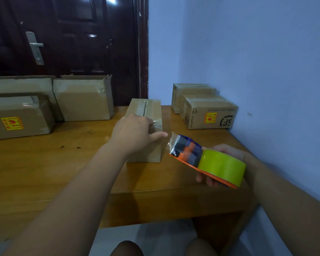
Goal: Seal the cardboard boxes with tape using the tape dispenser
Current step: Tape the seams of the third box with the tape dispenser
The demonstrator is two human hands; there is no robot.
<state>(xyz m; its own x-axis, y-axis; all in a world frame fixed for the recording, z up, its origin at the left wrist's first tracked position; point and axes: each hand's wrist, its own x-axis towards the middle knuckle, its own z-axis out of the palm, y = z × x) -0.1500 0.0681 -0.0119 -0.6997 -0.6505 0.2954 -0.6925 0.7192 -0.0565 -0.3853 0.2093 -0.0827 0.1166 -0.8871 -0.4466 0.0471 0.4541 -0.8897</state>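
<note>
1. The middle box (pixel 146 111) lies on the wooden table (pixel 63 163), lengthwise away from the person, with its top seam facing up. Some glossy tape shows at its near end, though how much of the seam is covered cannot be told.
2. The box is steadied by the left hand (pixel 135 132). The fingers are curled over the near top edge, and the thumb is stretched out to the right.
3. The tape dispenser (pixel 188 152) is held by the right hand (pixel 229 151), which is wrapped round the yellow-green tape roll (pixel 222 167) from behind (fingertips show under the orange plate). It hangs over the table just right of the box and does not touch it.
4. A loose tape end (pixel 172 143) sticks out from the dispenser's mouth, near the left thumb.
5. The step in hand is judged to be the lead-in to a strip: box braced, tape ready, nothing laid down.
6. Next, the loose end would have to be brought onto the box's near face or top edge, pressed down and drawn along the seam.
7. More boxes wait at the left (pixel 20 115) and by the wall at the right (pixel 209 111).
</note>
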